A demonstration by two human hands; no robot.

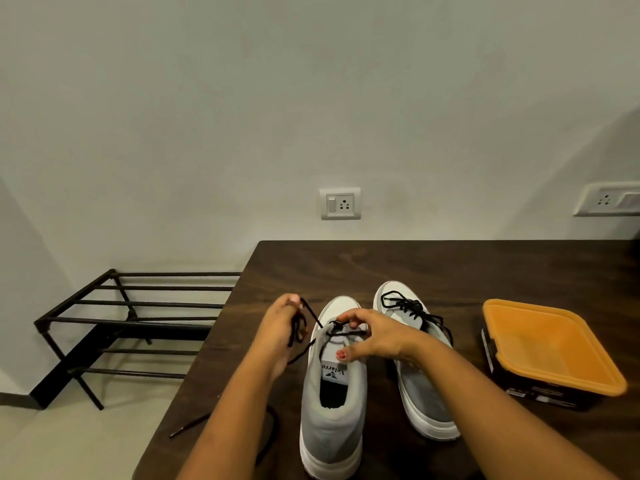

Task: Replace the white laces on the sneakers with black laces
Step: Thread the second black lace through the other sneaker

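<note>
Big brown tabletop, with a black rack on the floor to its left and a box with an orange lid on its right side. In the middle, two grey sneakers side by side, toes to the wall: right sneaker laced in black, left sneaker just beside it. Left grip clenched on a bunch of black lace pulled out to the left of that shoe, right grip holding the left sneaker at its tongue, fingertips on the lace.
</note>
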